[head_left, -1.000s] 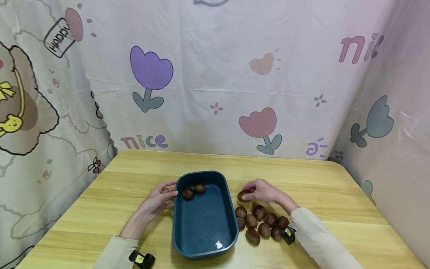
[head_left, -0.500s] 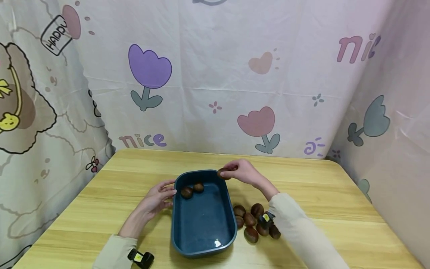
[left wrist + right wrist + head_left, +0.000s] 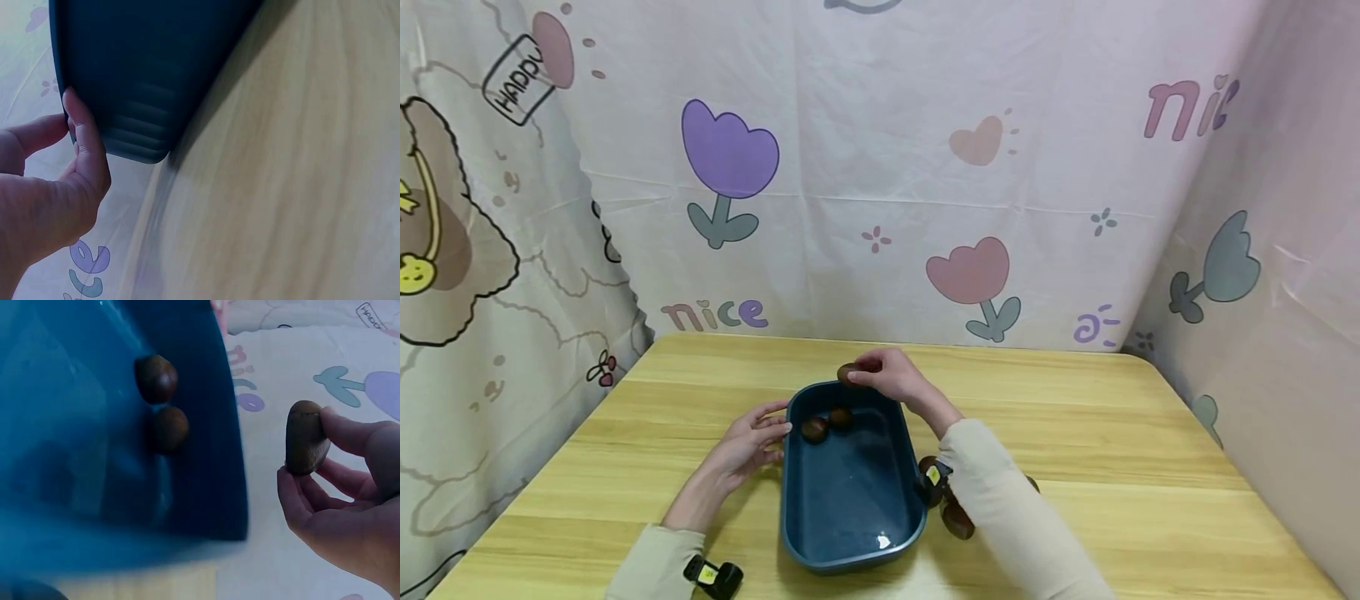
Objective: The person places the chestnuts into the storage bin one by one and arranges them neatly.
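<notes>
Two chestnuts (image 3: 814, 430) inside blue tray (image 3: 852, 504), far left | right hand (image 3: 892, 377) pinching another chestnut (image 3: 847, 374) by tray's far rim | left hand (image 3: 747, 442) spread, touching tray's left rim | I see more chestnuts (image 3: 957, 520) right of tray

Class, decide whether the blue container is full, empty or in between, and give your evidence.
Nearly empty: two chestnuts lie inside the blue container towards its far left corner, and most of its floor is bare.

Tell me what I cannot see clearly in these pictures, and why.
Head view: the number of loose chestnuts; the right sleeve partly covers them.
Head view: part of the held chestnut, behind the right hand.
Left wrist view: rest of the tray, cut off by the top edge.
Right wrist view: the tray's lower rim, blurred.
</notes>
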Available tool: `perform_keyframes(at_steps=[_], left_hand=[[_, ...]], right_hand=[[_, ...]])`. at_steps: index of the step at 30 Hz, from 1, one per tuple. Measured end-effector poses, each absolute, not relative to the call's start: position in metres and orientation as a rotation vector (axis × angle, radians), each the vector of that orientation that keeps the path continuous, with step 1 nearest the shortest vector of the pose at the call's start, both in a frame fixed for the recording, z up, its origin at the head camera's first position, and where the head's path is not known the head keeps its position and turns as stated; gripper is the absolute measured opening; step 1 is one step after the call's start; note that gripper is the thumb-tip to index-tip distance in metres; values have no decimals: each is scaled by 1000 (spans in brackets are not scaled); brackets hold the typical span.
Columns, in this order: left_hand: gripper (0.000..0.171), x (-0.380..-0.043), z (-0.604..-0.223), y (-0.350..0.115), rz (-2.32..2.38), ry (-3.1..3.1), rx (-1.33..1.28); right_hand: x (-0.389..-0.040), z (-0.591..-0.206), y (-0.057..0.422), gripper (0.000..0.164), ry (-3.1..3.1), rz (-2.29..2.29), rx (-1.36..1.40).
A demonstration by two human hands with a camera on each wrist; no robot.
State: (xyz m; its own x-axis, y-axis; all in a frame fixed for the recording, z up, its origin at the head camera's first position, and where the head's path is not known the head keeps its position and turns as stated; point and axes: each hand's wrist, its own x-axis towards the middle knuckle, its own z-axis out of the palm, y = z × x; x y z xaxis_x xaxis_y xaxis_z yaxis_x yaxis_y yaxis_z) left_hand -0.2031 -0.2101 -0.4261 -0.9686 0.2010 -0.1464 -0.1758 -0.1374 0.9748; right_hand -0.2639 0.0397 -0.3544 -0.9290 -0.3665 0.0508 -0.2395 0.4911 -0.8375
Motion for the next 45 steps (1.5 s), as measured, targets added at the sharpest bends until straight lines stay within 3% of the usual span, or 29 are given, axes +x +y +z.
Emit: perform_keyframes(at_steps=[21,31,45], left_hand=[[52,-202,-424,-209,2189,1879,9],[53,-202,-424,-209,2192,1880,7],[50,-202,-427,-209,2184,1897,-7]], right_hand=[[-261,-388,23,15,2640,-1258,-633],[-257,-393,18,23,2887,-878,-685],[-252,-392,14,18,2959,-800,-654]])
